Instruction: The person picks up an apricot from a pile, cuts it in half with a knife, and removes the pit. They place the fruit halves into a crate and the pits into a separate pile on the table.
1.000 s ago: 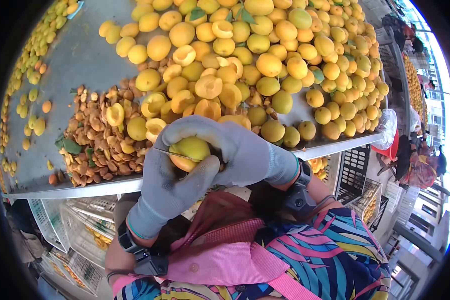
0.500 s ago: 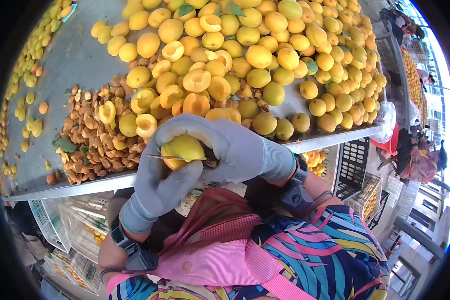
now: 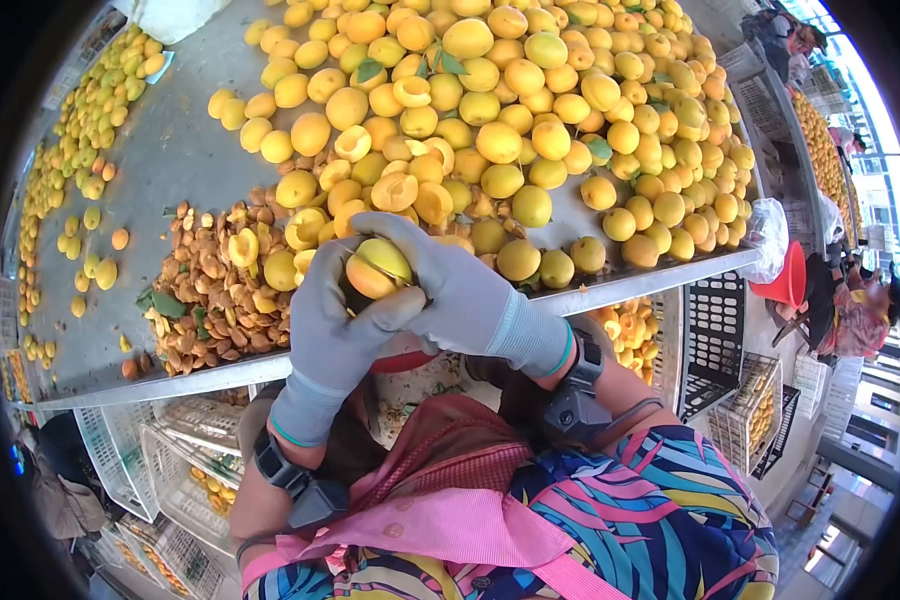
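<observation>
Between my two gloved hands, just over the table's near edge, is a yellow-green apricot (image 3: 378, 268) with a cut line around it, its upper and lower parts slightly askew. My left hand (image 3: 332, 305) wraps it from the left and below. From above and the right, the fingers and thumb of my right hand (image 3: 450, 285) close on the same fruit. The knife blade seen earlier does not show here; my fingers may hide it. Beyond my hands lie halved apricots (image 3: 394, 191) and, to the left, a heap of brown apricot pits (image 3: 220, 290).
A big pile of whole apricots (image 3: 530, 80) covers much of the metal table (image 3: 175, 130). Greener fruit (image 3: 90, 140) lines the far left. Below stand white crates (image 3: 115, 450), a black crate (image 3: 715, 325) and a red bucket (image 3: 785, 277). Other people (image 3: 860, 310) are at the right.
The knife blade that lay across the apricot is no longer visible. The fruit has turned in my hands, and its cut now runs diagonally. The view has shifted slightly.
</observation>
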A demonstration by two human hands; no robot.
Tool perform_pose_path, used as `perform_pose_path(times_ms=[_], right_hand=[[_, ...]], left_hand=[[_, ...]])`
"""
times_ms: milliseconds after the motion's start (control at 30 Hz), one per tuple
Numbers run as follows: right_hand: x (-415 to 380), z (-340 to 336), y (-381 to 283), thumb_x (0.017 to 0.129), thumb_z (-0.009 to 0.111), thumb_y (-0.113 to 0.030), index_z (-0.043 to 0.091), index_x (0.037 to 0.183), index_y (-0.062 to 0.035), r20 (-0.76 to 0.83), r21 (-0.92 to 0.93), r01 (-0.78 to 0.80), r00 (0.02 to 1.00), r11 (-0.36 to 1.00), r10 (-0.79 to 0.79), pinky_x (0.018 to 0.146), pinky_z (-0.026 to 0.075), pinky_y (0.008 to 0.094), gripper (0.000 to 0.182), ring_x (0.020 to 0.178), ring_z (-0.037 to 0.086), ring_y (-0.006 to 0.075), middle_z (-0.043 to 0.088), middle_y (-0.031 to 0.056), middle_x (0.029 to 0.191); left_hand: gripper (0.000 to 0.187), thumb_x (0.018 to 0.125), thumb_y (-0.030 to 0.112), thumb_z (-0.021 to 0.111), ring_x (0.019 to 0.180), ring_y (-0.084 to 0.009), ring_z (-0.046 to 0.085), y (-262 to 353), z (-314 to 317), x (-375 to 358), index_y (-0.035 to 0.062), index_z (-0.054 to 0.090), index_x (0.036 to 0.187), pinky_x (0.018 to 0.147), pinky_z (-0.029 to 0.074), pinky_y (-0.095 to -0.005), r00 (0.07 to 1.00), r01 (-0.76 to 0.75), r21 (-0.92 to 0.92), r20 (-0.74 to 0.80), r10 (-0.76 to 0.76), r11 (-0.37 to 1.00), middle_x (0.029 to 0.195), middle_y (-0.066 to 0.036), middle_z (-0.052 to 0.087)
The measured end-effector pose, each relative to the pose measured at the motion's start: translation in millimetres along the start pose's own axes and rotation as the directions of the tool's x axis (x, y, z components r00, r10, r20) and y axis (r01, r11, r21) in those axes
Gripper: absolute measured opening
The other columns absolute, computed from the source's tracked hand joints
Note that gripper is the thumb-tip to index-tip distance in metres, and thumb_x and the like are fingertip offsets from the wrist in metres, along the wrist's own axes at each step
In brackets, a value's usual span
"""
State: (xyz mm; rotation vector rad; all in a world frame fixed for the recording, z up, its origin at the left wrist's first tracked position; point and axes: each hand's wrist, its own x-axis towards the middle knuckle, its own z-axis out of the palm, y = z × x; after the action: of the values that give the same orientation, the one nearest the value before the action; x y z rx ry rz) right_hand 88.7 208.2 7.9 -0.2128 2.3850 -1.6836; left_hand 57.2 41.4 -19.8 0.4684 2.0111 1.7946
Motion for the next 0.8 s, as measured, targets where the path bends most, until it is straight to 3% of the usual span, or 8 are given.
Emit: perform_pose_path(times_ms=[133, 300, 400, 500, 567, 700, 767, 800], right_hand=[[-4, -1, -11, 0.077, 0.062, -0.012, 0.027, 0.136, -0.0108, 0.116, 0.112, -0.228, 0.970, 0.967, 0.215, 0.055, 0.051, 0.0357, 0.069, 0.063, 0.064, 0.0284, 0.061, 0.0201, 0.089], [-3, 7, -10, 0.076, 0.061, -0.009, 0.024, 0.139, -0.0107, 0.135, 0.166, -0.280, 0.956, 0.945, 0.260, 0.050, 0.050, 0.0325, 0.073, 0.051, 0.062, 0.0218, 0.062, 0.0182, 0.079], [-5, 9, -7, 0.074, 0.063, -0.010, 0.026, 0.138, -0.0115, 0.157, 0.194, -0.270, 0.957, 0.943, 0.242, 0.057, 0.052, 0.0341, 0.073, 0.060, 0.064, 0.0266, 0.062, 0.0184, 0.080], [-4, 14, -3, 0.073, 0.065, -0.014, 0.030, 0.136, -0.0125, 0.038, 0.081, -0.109, 0.994, 0.991, 0.106, 0.065, 0.052, 0.0366, 0.072, 0.071, 0.065, 0.0316, 0.063, 0.0181, 0.082], [-1, 22, 12, 0.072, 0.069, -0.017, 0.033, 0.134, -0.0131, -0.099, -0.048, 0.170, 0.980, 0.984, -0.174, 0.071, 0.050, 0.0387, 0.072, 0.082, 0.064, 0.0344, 0.062, 0.0186, 0.090], [3, 28, 7, 0.071, 0.071, -0.017, 0.035, 0.133, -0.0130, -0.075, -0.049, 0.138, 0.987, 0.989, -0.142, 0.073, 0.050, 0.0385, 0.071, 0.085, 0.064, 0.0340, 0.061, 0.0186, 0.098], [3, 25, -6, 0.070, 0.071, -0.013, 0.038, 0.129, -0.0122, 0.086, 0.149, -0.206, 0.977, 0.967, 0.195, 0.077, 0.050, 0.0382, 0.067, 0.089, 0.063, 0.0341, 0.060, 0.0166, 0.101], [4, 27, -1, 0.070, 0.071, -0.013, 0.038, 0.129, -0.0122, 0.088, 0.145, -0.211, 0.976, 0.967, 0.199, 0.077, 0.050, 0.0382, 0.067, 0.089, 0.063, 0.0341, 0.060, 0.0166, 0.101]], left_hand=[[0.053, 0.072, 0.027, 0.079, 0.082, -0.0144, 0.060, 2, 8, -6, -0.0024, 0.052, 0.107, 0.075, 0.049, -0.0276, 0.977, -0.138, 0.189, -0.136, 0.165, 0.972, 0.093, -0.010, 0.062], [0.042, 0.077, 0.023, 0.073, 0.081, -0.0124, 0.058, 6, 14, -7, -0.0023, 0.051, 0.104, 0.072, 0.049, -0.0267, 0.986, 0.025, -0.166, -0.161, -0.052, 0.986, 0.093, -0.008, 0.061], [0.039, 0.079, 0.020, 0.071, 0.082, -0.0096, 0.056, 4, 6, -5, -0.0024, 0.051, 0.105, 0.072, 0.048, -0.0253, 0.987, 0.117, 0.049, -0.118, -0.110, 0.992, 0.092, -0.007, 0.060], [0.036, 0.080, 0.018, 0.070, 0.082, -0.0082, 0.055, 6, 7, -7, -0.0022, 0.051, 0.104, 0.071, 0.048, -0.0245, 0.994, 0.034, -0.140, -0.097, -0.048, 0.990, 0.092, -0.005, 0.060], [0.035, 0.080, 0.017, 0.070, 0.081, -0.0085, 0.055, 8, 10, -8, -0.0022, 0.052, 0.103, 0.071, 0.048, -0.0245, 0.992, -0.001, -0.173, -0.121, -0.020, 0.985, 0.092, -0.005, 0.060], [0.035, 0.081, 0.019, 0.069, 0.080, -0.0100, 0.057, 3, 3, -7, -0.0017, 0.053, 0.104, 0.071, 0.048, -0.0250, 0.988, -0.004, -0.120, -0.154, -0.015, 0.993, 0.091, -0.006, 0.061], [0.035, 0.080, 0.019, 0.069, 0.080, -0.0102, 0.058, 9, -4, -5, -0.0013, 0.054, 0.105, 0.071, 0.048, -0.0254, 0.989, 0.045, -0.016, -0.137, -0.047, 0.999, 0.091, -0.006, 0.061], [0.036, 0.080, 0.020, 0.069, 0.080, -0.0104, 0.058, 10, -6, -5, -0.0008, 0.054, 0.106, 0.071, 0.049, -0.0257, 0.990, 0.091, 0.089, -0.120, -0.080, 0.992, 0.091, -0.006, 0.062]])
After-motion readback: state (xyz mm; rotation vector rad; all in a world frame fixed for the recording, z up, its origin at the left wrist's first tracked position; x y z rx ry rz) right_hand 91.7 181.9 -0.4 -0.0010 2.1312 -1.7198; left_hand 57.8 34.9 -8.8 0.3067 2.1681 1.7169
